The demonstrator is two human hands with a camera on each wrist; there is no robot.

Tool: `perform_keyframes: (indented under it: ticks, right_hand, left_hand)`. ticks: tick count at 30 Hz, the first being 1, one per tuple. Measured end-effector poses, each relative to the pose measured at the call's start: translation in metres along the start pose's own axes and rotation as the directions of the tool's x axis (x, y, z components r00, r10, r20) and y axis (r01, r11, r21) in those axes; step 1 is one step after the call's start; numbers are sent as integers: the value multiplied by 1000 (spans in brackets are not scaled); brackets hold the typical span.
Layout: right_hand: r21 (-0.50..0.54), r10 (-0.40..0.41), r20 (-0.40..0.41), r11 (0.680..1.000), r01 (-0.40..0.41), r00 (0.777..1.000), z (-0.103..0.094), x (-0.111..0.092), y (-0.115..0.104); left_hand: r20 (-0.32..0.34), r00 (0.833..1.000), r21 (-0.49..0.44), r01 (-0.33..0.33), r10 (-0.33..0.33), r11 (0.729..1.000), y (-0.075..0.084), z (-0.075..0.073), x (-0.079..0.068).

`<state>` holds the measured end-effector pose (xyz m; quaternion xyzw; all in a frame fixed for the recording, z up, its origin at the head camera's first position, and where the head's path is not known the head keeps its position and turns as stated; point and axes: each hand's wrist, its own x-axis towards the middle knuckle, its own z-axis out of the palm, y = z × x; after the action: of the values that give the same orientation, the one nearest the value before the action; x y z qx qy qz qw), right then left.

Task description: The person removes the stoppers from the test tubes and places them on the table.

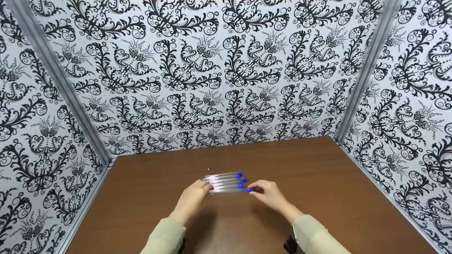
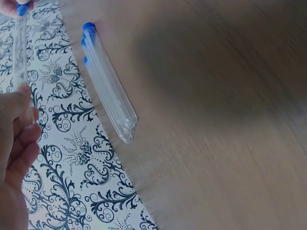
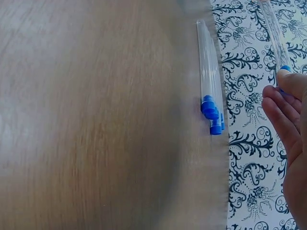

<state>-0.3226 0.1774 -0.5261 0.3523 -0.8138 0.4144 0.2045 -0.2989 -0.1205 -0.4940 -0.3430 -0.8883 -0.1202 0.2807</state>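
A clear test tube (image 2: 20, 52) with a blue cap (image 3: 285, 69) is held between both hands, lifted off the tabletop. My left hand (image 1: 193, 198) grips its rounded end between thumb and fingers. At the other end, my right hand (image 1: 271, 195) pinches the cap between thumb and fingertips, its other fingers loosely bent in the right wrist view. Several more capped test tubes (image 2: 106, 79) lie side by side on the table, just beyond the held one. Their blue caps (image 3: 209, 106) all point to the right in the head view, at slightly uneven distances.
The brown wooden table (image 1: 159, 165) reaches back to a white wall (image 1: 219, 74) with black scroll patterns. Similar side walls meet it at grey metal posts (image 1: 61, 74). A tiny white speck (image 1: 208, 169) lies behind the tubes. A dark wrist device (image 1: 290, 245) shows under the right sleeve.
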Motion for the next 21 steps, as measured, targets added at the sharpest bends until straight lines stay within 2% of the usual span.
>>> perform_keyframes:
  ticks: [5,13,16,21]
  right_hand:
    - [-1,-7,10,1000,7,1000,-2,-1,2]
    - [30,72,36,997,-73,997,-2,0,1]
    - [23,85,38,996,-86,996,-2,0,1]
    - [15,84,46,996,-85,995,-1,0,0]
  left_hand:
    - [-61,996,67,-66,70,996,1,2,0]
    - [-113,981,149,-139,157,979,-3,5,0]
    - [-103,983,162,-136,154,977,-5,6,-1]
    - [-4,996,123,-90,91,988,-4,3,-2]
